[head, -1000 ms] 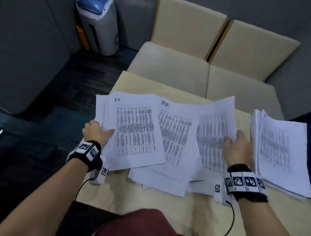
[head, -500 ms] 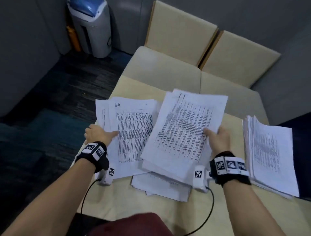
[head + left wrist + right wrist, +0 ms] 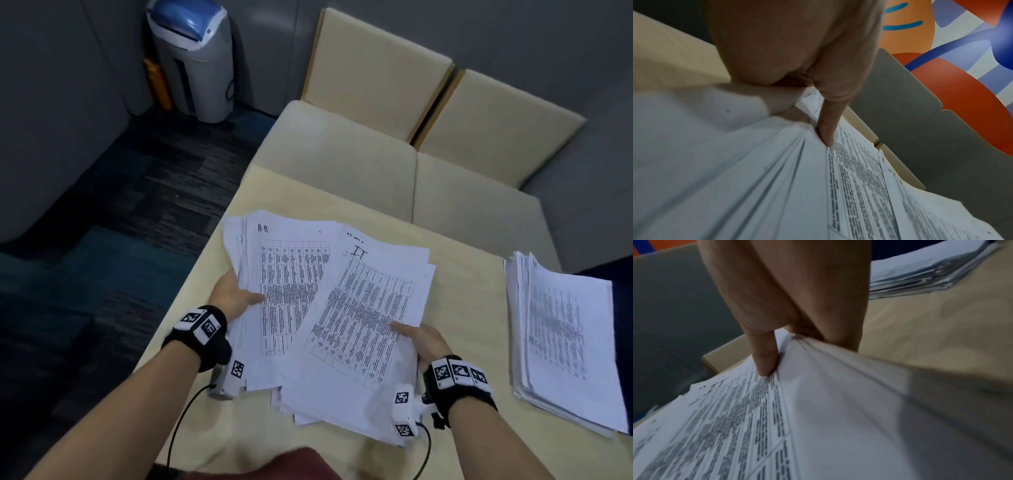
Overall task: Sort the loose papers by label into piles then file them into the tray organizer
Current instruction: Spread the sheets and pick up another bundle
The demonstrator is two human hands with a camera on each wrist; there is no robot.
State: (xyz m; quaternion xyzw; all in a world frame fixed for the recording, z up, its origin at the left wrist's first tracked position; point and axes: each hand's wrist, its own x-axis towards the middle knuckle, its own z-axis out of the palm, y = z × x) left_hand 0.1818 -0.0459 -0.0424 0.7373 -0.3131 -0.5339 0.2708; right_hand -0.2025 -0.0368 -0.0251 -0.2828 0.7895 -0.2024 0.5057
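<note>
A loose bundle of printed papers [image 3: 342,308] is held over the pale table [image 3: 462,308]. Its left sheets are labelled "H-R" [image 3: 287,274]; the top right sheet is labelled "IT" [image 3: 363,315]. My left hand [image 3: 233,294] grips the bundle's left edge, thumb on top and fingers under the fanned stack [image 3: 777,178]. My right hand [image 3: 421,339] grips the right edge the same way, thumb on the printed sheet [image 3: 735,418]. A separate paper pile [image 3: 565,339] lies at the table's right edge. No tray organizer is in view.
Beige cushioned seats [image 3: 342,164] stand beyond the table's far edge. A grey and blue bin [image 3: 195,58] is on the dark floor at the far left. Cables hang from both wrist devices near the table's front edge.
The spread-out sheets have been gathered into one bundle. My right hand slid its sheets leftward over the left ones, and both hands now grip the bundle's edges nearer to me.
</note>
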